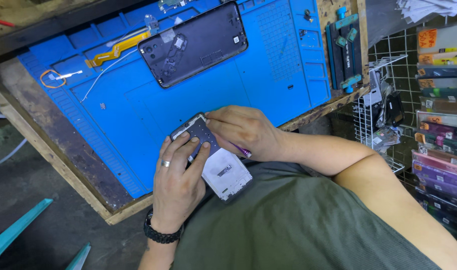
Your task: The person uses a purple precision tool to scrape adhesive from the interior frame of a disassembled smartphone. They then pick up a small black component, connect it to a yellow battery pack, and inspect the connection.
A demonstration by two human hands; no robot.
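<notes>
Both hands work an opened phone at the near edge of a blue repair mat (198, 100).

The phone frame (213, 160) lies with its long axis running far-left to near-right. The left hand (181, 175) clasps its near-left side from below. The right hand (241, 131) presses its far end, pinching a purple-handled tool (242, 150). A dark back cover (193, 42) lies farther off.

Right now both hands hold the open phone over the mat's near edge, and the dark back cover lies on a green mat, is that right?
Not quite: the mat is blue, not green, as the head view shows. The rest stands: the left hand and right hand hold the open phone over its near edge, and the dark back cover lies on it.
</notes>
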